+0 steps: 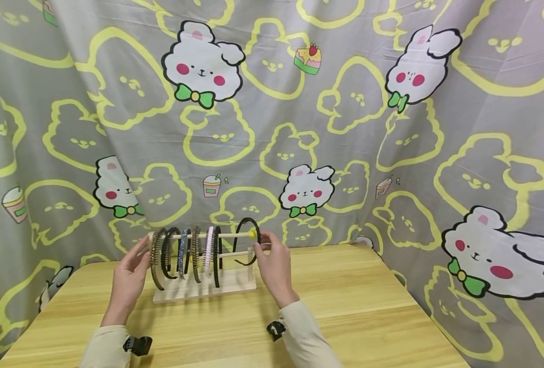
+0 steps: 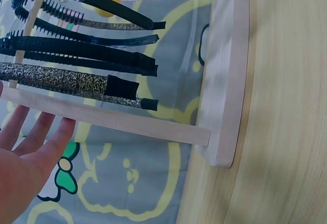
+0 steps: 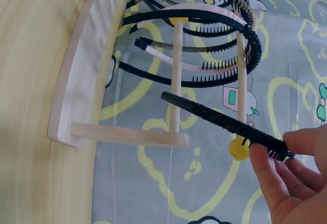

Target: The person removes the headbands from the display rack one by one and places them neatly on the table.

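A pale wooden headband rack (image 1: 205, 293) stands on the table, several headbands hung along its rods. My left hand (image 1: 131, 278) holds the rack's left upright (image 2: 138, 123), the fingertips running behind the wood in the left wrist view. My right hand (image 1: 274, 263) pinches a black toothed headband (image 3: 219, 119) between thumb and fingers at the rack's right end. This headband loops around the upper rod's end, close to its yellow ball tip (image 3: 238, 149). A plain black headband (image 1: 216, 258) hangs nearest to it, beside a pink one (image 1: 209, 245). Farther left are a blue glittery headband (image 1: 182, 258) and brown ones.
The wooden table (image 1: 345, 306) extends in front of the rack and to its right. A grey patterned curtain (image 1: 272, 128) hangs behind the table and around both sides. Dark wrist cameras (image 1: 138, 346) sit at both cuffs.
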{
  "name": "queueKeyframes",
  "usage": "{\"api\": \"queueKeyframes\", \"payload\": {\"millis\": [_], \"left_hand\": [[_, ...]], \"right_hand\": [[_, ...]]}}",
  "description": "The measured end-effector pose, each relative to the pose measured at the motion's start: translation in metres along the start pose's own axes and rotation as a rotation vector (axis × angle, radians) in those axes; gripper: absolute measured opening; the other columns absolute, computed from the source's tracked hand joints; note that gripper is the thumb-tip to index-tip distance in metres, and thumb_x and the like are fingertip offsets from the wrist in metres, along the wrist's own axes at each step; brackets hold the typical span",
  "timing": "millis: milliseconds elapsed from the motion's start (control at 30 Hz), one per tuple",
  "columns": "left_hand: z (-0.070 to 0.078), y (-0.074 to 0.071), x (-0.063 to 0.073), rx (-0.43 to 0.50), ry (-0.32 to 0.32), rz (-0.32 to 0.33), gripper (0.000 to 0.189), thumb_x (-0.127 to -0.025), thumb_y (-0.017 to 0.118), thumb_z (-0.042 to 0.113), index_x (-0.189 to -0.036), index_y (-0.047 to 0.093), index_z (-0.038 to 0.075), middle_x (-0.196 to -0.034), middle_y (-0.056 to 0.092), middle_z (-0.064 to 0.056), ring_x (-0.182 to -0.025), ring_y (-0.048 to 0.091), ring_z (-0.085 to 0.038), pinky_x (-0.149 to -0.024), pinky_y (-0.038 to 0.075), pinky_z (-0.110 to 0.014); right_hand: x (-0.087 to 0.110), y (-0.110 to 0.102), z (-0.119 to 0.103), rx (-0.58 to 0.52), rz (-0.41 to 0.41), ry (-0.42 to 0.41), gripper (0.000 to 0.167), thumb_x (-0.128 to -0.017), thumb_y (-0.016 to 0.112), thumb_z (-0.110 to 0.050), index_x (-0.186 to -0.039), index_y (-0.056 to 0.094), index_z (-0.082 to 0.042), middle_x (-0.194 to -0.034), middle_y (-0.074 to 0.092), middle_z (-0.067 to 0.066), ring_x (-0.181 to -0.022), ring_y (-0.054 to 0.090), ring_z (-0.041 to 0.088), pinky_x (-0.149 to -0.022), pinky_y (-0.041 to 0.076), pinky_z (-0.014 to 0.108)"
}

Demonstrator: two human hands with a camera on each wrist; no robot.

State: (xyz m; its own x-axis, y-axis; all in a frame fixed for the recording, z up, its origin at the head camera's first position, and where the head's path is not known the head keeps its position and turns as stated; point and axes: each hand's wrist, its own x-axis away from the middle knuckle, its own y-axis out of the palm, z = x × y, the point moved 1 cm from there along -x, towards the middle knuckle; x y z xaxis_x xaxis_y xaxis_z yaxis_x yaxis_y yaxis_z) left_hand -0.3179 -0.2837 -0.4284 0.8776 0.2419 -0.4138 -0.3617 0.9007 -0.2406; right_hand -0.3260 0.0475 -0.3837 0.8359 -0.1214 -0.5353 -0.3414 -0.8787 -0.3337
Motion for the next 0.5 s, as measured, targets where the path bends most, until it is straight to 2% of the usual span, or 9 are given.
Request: {"api": "queueKeyframes", "payload": {"millis": [500], "left_hand": [[0.000, -0.001, 0.001, -0.006, -0.002, -0.012, 0.051, -0.111, 0.046, 0.027, -0.160, 0.037, 0.020, -0.165, 0.033, -0.014, -0.119, 0.043, 0.016, -0.092, 0.041, 0.000]], "right_hand": [[-0.003, -0.017, 0.008, -0.043, 0.041, 0.031, 0.025, -0.097, 0.070, -0.009, -0.121, 0.070, -0.004, -0.106, 0.074, 0.010, -0.093, 0.072, 0.022, -0.079, 0.062, 0.032]]}}
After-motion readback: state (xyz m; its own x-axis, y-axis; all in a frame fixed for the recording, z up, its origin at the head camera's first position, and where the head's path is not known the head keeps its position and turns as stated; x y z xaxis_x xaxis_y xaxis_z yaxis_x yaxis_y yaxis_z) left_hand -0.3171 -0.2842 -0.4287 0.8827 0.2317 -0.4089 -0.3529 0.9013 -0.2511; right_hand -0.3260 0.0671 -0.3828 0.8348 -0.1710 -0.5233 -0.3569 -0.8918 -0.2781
